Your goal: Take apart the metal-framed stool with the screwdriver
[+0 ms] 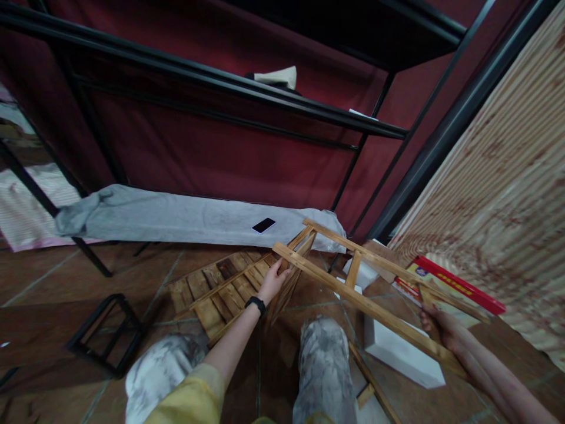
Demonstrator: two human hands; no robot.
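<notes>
A light wooden frame (335,282) with two long rails and short crossbars slants across the front, its right end nearer to me. My left hand (272,281), below a black wristband, is closed at the frame's far left end, where the rail meets other wooden bars. On the right, my right hand (439,331) grips the frame near a crossbar, its fingers partly hidden by the wood. Slatted wooden panels (220,291) lie tilted beneath and left of my left hand. How they join the frame I cannot tell.
Behind is a low bench under a grey cloth (185,218), with a phone (263,225) on it. A black metal stool frame (106,335) stands left. On the right are a white box (401,353) and a red-edged carton (459,285). Black shelving (212,79) overhangs the bench.
</notes>
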